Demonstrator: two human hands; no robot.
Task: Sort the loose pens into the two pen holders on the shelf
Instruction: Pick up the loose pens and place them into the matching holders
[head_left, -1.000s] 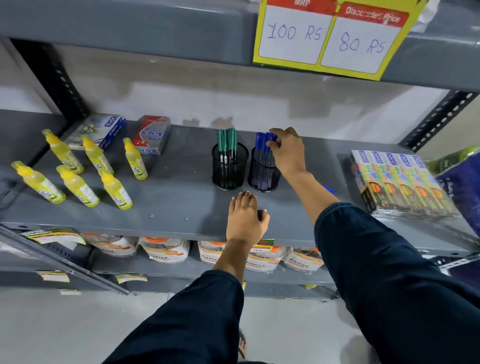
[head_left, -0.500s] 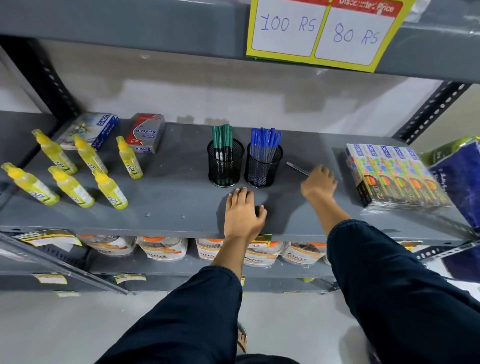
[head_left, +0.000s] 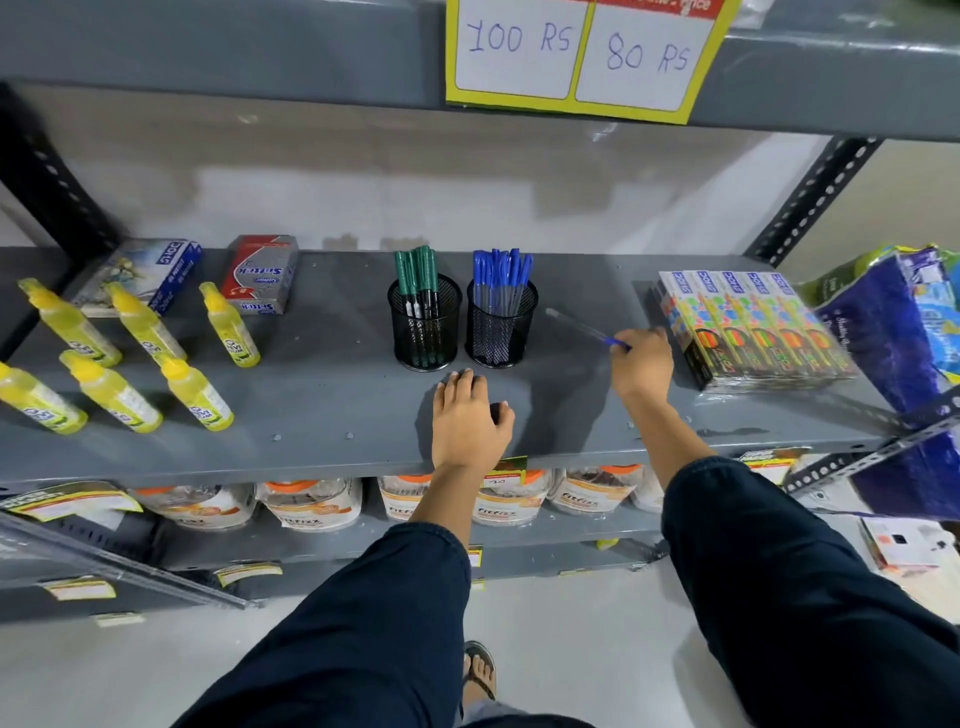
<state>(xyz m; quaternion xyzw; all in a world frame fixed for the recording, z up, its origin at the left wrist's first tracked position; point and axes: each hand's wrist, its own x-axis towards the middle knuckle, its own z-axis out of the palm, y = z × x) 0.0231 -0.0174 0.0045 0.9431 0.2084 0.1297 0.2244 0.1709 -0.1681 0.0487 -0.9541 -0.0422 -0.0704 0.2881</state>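
Right hand (head_left: 641, 364) at right of centre, fingers pinching the blue end of a loose pen (head_left: 587, 328); pen slants up-left toward the holders, tip clear of both, and looks lifted off the shelf (head_left: 322, 405), though I cannot tell for sure. Left hand (head_left: 470, 415) lies palm-down on the shelf near its front edge, just below the holders, fingers pressed together and flat, thumb out to the right, holding nothing. Two black mesh holders stand upright side by side at frame centre, close but apart: left holder (head_left: 425, 332) full of green pens (head_left: 415, 270), right holder (head_left: 501, 332) full of blue pens (head_left: 501, 273). Six yellow bottles (head_left: 143, 327) stand at left of frame, two boxes (head_left: 260, 273) lie behind them in the upper left. A row of colourful packs (head_left: 753, 327) lies at right, just beside the right hand. Price card (head_left: 576, 52) hangs on the upper shelf edge at top centre. Pouches (head_left: 311, 504) sit on the lower shelf.
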